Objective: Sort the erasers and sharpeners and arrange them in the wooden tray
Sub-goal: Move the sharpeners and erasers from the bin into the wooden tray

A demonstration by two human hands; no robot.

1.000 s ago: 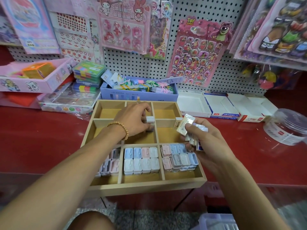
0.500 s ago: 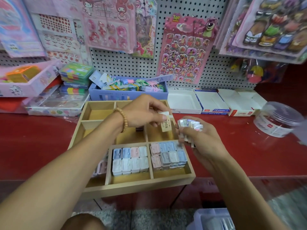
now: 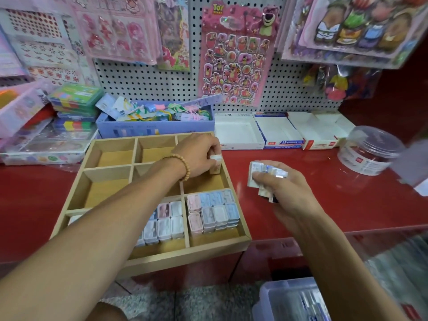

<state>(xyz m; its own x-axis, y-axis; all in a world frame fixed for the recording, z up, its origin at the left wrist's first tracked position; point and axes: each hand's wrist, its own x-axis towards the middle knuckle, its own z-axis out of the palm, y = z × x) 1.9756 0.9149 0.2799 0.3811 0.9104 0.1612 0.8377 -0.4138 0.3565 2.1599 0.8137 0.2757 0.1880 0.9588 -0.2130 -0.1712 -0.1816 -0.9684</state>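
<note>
Nine compartments divide the wooden tray (image 3: 162, 256), which sits on the red counter (image 3: 324, 205) with its front edge overhanging. The left hand (image 3: 196, 154), a bead bracelet (image 3: 183, 165) on its wrist, reaches across the tray to the right compartment of the middle row. Its fingers (image 3: 214, 151) pinch a small white eraser (image 3: 215, 164) and hold it upright against the tray's right wall, low in that compartment. The right hand (image 3: 282, 188) hovers over the counter just to the right of the tray, its fingers curled around a bundle of wrapped erasers (image 3: 261, 174) in shiny film; how many there are is hard to tell. In the front row, the right compartment holds stacked pastel sharpeners (image 3: 213, 212) in pink, blue and white, packed toward its back, and the middle compartment holds more of the same (image 3: 169, 221), partly hidden by the left forearm. The back row and the left and middle compartments of the middle row show bare wood. Behind the tray stands a blue box (image 3: 152, 128) of mixed stationery, and beside it three open white cartons (image 3: 278, 133) in a row. A clear plastic tub (image 3: 370, 151) lies further right. Sticker sheets (image 3: 236, 54) hang on the pegboard (image 3: 143, 82) above.
</note>
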